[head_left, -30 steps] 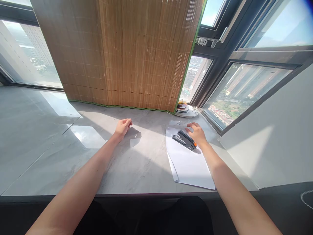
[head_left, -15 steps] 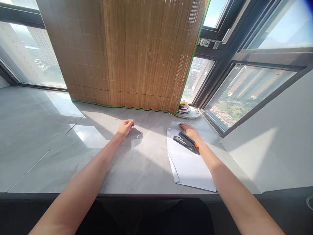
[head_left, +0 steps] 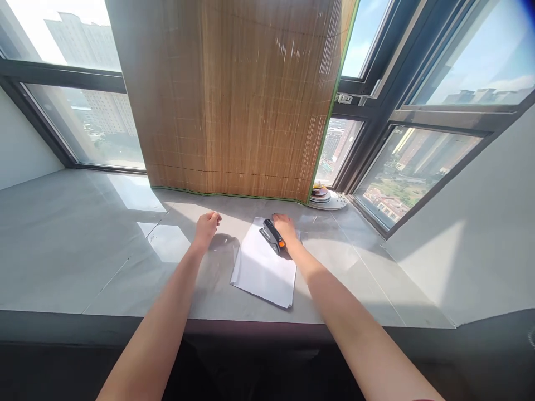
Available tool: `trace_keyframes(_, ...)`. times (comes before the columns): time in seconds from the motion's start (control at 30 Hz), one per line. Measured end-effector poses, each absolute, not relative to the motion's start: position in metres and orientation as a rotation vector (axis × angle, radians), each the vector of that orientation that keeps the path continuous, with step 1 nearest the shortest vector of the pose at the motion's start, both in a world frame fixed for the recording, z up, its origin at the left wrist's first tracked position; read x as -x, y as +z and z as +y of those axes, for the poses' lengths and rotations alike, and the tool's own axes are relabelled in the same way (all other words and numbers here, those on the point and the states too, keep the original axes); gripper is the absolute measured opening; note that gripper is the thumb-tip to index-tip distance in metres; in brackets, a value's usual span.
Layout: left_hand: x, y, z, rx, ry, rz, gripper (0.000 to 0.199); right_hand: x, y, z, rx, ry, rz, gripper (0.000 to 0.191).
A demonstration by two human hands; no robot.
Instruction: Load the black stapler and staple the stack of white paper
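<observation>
Head view: right hand [head_left: 285,225] at the top of the white paper [head_left: 263,273], stapler [head_left: 272,236] beside it

Right hand palm down near frame centre, fingers together and reaching toward the upper left, over the paper's top right part; whether they pinch an edge, cannot tell. Left hand [head_left: 206,227], left of centre, is curled into a loose fist above its own shadow, well apart from the paper; whether anything sits inside, cannot tell.

Stapler, black with an orange end, lies aslant on the upper part of the paper, just left of the right hand, its orange end toward the lower right. Paper lies just below frame centre, at least two sheets by the look of its edges, slightly turned.

Beneath all: grey marbled ledge [head_left: 346,278], sunlit patches at left. Bamboo blind [head_left: 238,111], green-edged, hangs across upper centre. Stacked plates [head_left: 328,200] right of its lower corner. Dark-framed windows [head_left: 422,172] upper left and upper right, high-rise buildings beyond. Pale wall [head_left: 468,245] at right.
</observation>
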State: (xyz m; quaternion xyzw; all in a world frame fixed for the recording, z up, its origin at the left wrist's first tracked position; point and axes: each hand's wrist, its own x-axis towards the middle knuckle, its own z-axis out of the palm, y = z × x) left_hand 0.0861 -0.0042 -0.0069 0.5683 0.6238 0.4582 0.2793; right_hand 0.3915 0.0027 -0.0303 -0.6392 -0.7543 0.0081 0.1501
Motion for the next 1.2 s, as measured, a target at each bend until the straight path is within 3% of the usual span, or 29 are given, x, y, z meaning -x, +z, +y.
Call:
trace_keyframes(0.07, -0.047, -0.010, -0.022, -1.588, 1.166, 1.824, 0.017, -0.354, -0.028, 0.006, 1.778, 0.052, -2.209, 0.034)
trace_keyframes(0.2, 0.019, -0.025, -0.060, -1.490, 0.804, 2.528, 0.054, -0.271, -0.030, 0.015, 1.660, 0.114, -2.296, 0.035)
trace_keyframes(0.4, 0.067, -0.025, -0.078, -1.781, 0.234, 2.420, 0.067, -0.177, -0.032, 0.027, 1.484, 0.225, -2.378, 0.032)
trace_keyframes(0.93, 0.070, -0.029, -0.078, -1.819, 0.315, 2.504, 0.062, -0.162, -0.032, 0.030, 1.491, 0.180, -2.189, 0.029)
trace_keyframes(1.13, 0.070, -0.031, -0.079, -1.816, 0.349, 2.508, 0.060, -0.196, -0.033, -0.007, 1.444, 0.526, -1.966, 0.021)
trace_keyframes(1.2, 0.071, -0.032, -0.080, -1.827, 0.351, 2.502, 0.060, -0.218, -0.028, -0.017, 1.346, 0.476, -1.889, 0.026)
